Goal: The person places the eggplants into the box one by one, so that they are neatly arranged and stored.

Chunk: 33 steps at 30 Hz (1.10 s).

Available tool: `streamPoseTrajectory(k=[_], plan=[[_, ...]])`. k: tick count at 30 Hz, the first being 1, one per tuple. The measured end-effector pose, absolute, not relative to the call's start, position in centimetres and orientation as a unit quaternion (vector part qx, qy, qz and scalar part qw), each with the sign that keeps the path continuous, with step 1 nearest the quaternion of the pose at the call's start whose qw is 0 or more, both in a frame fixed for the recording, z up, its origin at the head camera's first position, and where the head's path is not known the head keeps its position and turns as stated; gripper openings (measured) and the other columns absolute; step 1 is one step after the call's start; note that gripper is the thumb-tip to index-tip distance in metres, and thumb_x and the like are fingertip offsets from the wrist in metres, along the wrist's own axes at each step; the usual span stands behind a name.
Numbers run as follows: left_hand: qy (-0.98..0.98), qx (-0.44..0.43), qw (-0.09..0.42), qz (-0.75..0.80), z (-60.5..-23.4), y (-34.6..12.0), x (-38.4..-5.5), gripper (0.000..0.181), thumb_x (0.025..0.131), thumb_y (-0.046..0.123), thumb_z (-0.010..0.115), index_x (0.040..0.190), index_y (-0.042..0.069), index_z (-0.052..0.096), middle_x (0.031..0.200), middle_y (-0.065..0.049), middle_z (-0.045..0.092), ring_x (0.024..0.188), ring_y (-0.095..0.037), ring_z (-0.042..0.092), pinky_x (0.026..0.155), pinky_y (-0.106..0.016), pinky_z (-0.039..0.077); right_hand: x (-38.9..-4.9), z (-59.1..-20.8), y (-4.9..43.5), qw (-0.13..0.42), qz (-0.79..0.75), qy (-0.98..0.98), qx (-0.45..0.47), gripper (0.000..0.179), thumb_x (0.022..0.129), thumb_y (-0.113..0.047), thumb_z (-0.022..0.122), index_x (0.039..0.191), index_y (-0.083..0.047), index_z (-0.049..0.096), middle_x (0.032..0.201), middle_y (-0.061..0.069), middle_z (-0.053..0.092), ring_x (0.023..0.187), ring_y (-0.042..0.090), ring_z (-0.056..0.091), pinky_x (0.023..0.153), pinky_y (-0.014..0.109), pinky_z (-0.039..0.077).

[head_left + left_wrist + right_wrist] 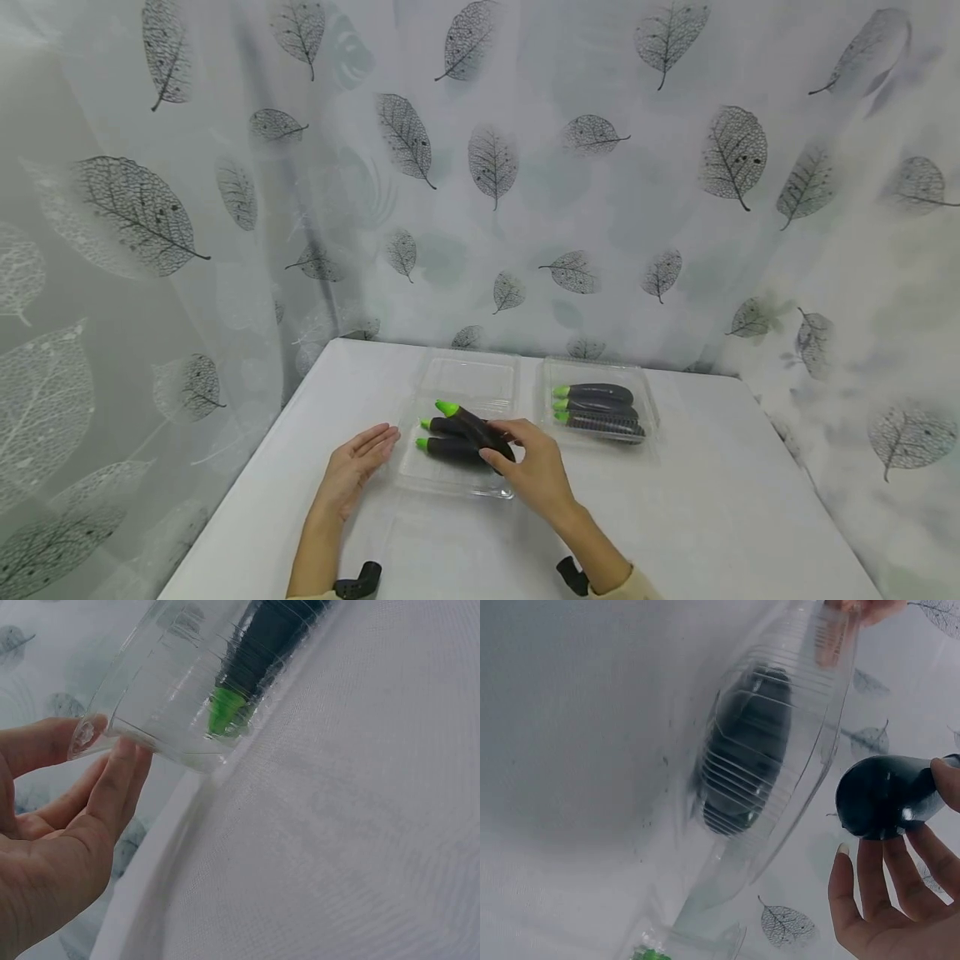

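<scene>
My right hand [536, 471] holds an eggplant [472, 425] with a bright green stem end, its thumb on one side and fingers on the other. The eggplant is tilted above an open clear plastic container [457, 483]. Inside that container lie two more dark eggplants [448, 450], side by side. In the right wrist view the held eggplant [881, 795] is apart from the container wall [742, 855]. At the container's left edge, my left hand [360, 467] pinches its rim; the left wrist view shows digits on both sides of the rim [112, 731].
To the right stands a second clear plastic container [652, 412] with three eggplants [600, 406] lying in it. Both containers rest on a white table [720, 500]. A leaf-patterned curtain [525, 192] hangs behind and along the sides.
</scene>
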<state>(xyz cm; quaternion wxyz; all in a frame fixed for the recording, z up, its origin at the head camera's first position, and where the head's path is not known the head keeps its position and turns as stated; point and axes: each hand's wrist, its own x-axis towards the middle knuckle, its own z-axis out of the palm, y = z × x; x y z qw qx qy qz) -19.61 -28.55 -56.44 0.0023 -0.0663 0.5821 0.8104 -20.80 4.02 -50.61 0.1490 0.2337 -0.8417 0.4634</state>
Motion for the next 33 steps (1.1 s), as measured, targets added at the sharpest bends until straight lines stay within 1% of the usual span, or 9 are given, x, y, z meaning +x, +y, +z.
streamPoseTrajectory(k=[5, 8, 11, 14, 18, 22, 26, 33], plan=[[0.578, -0.073, -0.001, 0.813, -56.4, -28.4, -19.7, 0.052, 0.099, -0.006, 0.064, 0.148, -0.01, 0.047, 0.149, -0.028, 0.054, 0.13, -0.024, 0.063, 0.101, -0.025, 0.056, -20.7, -51.2, 3.1, 0.153, 0.447, -0.847, 0.243, 0.045, 0.083, -0.025, 0.09, 0.125, -0.017, 0.075, 0.112, -0.005, 0.074, 0.098, 0.011, 0.068, 0.085, 0.042, 0.062], [0.588, -0.071, -0.002, 0.805, -56.5, -28.4, -19.7, 0.053, 0.099, -0.005, 0.064, 0.148, -0.01, 0.046, 0.149, -0.029, 0.054, 0.131, -0.024, 0.063, 0.1, -0.024, 0.056, -20.6, -51.4, 2.8, 0.149, 0.44, -0.852, 0.241, 0.046, 0.082, -0.025, 0.091, 0.125, -0.017, 0.075, 0.113, -0.004, 0.074, 0.097, 0.012, 0.068, 0.081, 0.042, 0.062], [0.592, -0.071, -0.003, 0.803, -56.5, -28.3, -19.6, 0.053, 0.099, -0.005, 0.064, 0.149, -0.01, 0.046, 0.149, -0.029, 0.054, 0.132, -0.026, 0.062, 0.101, -0.025, 0.056, -20.5, -51.7, 2.6, 0.148, 0.428, -0.857, 0.246, 0.047, 0.082, -0.026, 0.091, 0.125, -0.016, 0.075, 0.114, -0.004, 0.074, 0.097, 0.012, 0.068, 0.079, 0.04, 0.061], [0.59, -0.071, -0.002, 0.804, -56.4, -28.4, -19.6, 0.052, 0.1, -0.005, 0.064, 0.148, -0.01, 0.047, 0.149, -0.029, 0.054, 0.133, -0.028, 0.06, 0.102, -0.026, 0.056, -20.5, -52.0, 2.4, 0.146, 0.41, -0.863, 0.257, 0.047, 0.082, -0.028, 0.091, 0.125, -0.016, 0.076, 0.116, -0.003, 0.075, 0.1, 0.014, 0.069, 0.082, 0.037, 0.06], [0.587, -0.068, 0.001, 0.807, -56.4, -28.5, -19.6, 0.052, 0.1, -0.005, 0.064, 0.148, -0.009, 0.046, 0.149, -0.029, 0.053, 0.135, -0.03, 0.059, 0.104, -0.028, 0.054, -20.5, -52.3, 2.2, 0.138, 0.382, -0.876, 0.261, 0.045, 0.081, -0.029, 0.092, 0.122, -0.018, 0.076, 0.114, -0.003, 0.075, 0.099, 0.016, 0.069, 0.085, 0.037, 0.06], [0.589, -0.07, 0.001, 0.805, -56.4, -28.5, -19.6, 0.052, 0.099, -0.005, 0.064, 0.148, -0.009, 0.047, 0.149, -0.028, 0.054, 0.135, -0.03, 0.059, 0.104, -0.028, 0.054, -20.4, -52.7, 1.9, 0.119, 0.364, -0.889, 0.25, 0.043, 0.079, -0.032, 0.093, 0.116, -0.018, 0.077, 0.108, 0.0, 0.076, 0.096, 0.018, 0.07, 0.082, 0.039, 0.06], [0.596, -0.07, -0.003, 0.8, -56.3, -28.5, -19.6, 0.053, 0.099, -0.005, 0.064, 0.148, -0.011, 0.046, 0.149, -0.029, 0.053, 0.134, -0.03, 0.06, 0.104, -0.028, 0.055, -20.5, -53.0, 1.5, 0.105, 0.346, -0.9, 0.243, 0.04, 0.077, -0.033, 0.093, 0.111, -0.017, 0.078, 0.104, 0.003, 0.077, 0.096, 0.022, 0.071, 0.082, 0.042, 0.06], [0.591, -0.071, -0.001, 0.803, -56.3, -28.5, -19.5, 0.053, 0.098, -0.005, 0.066, 0.148, -0.009, 0.047, 0.149, -0.028, 0.054, 0.132, -0.028, 0.062, 0.105, -0.029, 0.054, -21.1, -53.4, 1.1, 0.086, 0.343, -0.903, 0.242, 0.036, 0.078, -0.031, 0.093, 0.108, -0.016, 0.08, 0.107, 0.0, 0.078, 0.103, 0.023, 0.071, 0.088, 0.045, 0.06]])
